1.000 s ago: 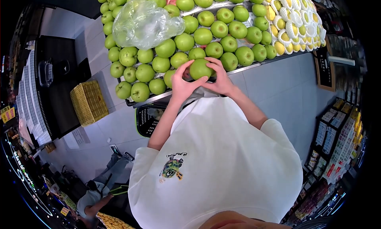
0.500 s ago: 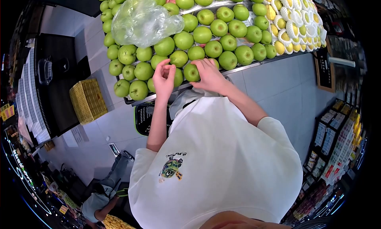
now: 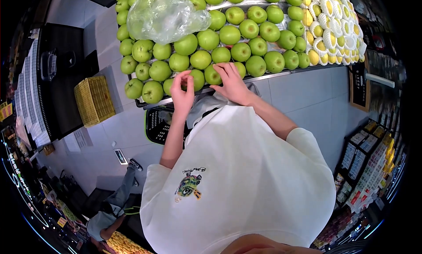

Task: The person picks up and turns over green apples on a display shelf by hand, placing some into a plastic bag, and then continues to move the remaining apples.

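My right hand is curved around a green apple in the front row of the display, with fingers over its top and thumb at its lower side. To the left, my left hand is raised beside another green apple. Its fingers are loosely curled, with a small gap between thumb and forefinger and nothing visible between them. A crumpled clear plastic bag lies on top of the apples behind my left hand.
Yellow fruit in white foam nets lies at the right. A black basket with a green rim is below the display edge. A wicker basket stands left on the floor. Another person is at lower left.
The view has shifted slightly. My left hand's fingers have curled in closer together. My right hand remains at the same apple.
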Tool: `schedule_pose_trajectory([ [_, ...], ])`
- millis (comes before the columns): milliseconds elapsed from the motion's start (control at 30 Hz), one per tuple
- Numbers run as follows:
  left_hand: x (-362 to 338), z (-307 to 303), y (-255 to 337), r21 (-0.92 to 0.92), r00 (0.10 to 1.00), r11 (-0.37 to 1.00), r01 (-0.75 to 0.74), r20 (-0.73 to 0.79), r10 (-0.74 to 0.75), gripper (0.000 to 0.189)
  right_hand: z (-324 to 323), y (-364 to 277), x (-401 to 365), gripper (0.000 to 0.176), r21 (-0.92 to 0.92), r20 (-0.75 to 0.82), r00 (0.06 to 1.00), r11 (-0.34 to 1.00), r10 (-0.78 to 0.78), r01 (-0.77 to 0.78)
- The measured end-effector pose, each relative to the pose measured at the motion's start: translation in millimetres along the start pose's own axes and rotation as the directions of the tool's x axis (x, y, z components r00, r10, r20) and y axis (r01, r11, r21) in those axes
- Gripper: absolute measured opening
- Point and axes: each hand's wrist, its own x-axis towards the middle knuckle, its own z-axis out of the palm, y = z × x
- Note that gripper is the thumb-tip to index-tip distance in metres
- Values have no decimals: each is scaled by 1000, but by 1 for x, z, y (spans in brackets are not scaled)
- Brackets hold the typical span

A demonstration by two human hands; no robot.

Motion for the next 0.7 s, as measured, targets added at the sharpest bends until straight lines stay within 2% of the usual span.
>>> schedule_pose_trajectory([
  [200,-4,2,0,-8,1000,1000,24,11,-24,17,2,0,0,80,-23,-1,999,999,42,-42],
  [233,-4,3,1,23,1000,1000,0,11,0,17,1,-2,-2,80,-23,-1,999,999,43,-43],
  [300,-2,5,3,55,1000,998,-29,10,28,16,-3,-7,-4,80,-200,-19,997,977,72,-75],
  [433,0,4,12,170,988,974,-153,19,152,16,-19,-15,-2,79,-252,-4,999,967,42,-42],
  [500,0,1,16,214,981,958,-192,22,192,16,-28,-15,-3,74,-178,-81,991,977,106,-119],
  [533,0,-1,18,294,979,935,-196,0,205,17,-30,-7,-4,74,-179,-81,991,977,104,-117],
  [567,-1,-3,19,373,976,907,-194,-21,217,18,-30,4,-6,68,-143,-156,982,981,107,-130],
  [600,-1,-5,16,374,976,908,-191,-23,215,18,-31,11,-5,62,-106,-231,966,984,114,-141],
  [633,-2,-6,12,369,982,917,-152,-46,181,19,-35,13,-4,47,-85,-294,947,983,133,-164],
  [700,-1,-6,9,362,987,925,-114,-69,148,21,-39,28,-2,43,-114,-312,941,978,131,-174],
])
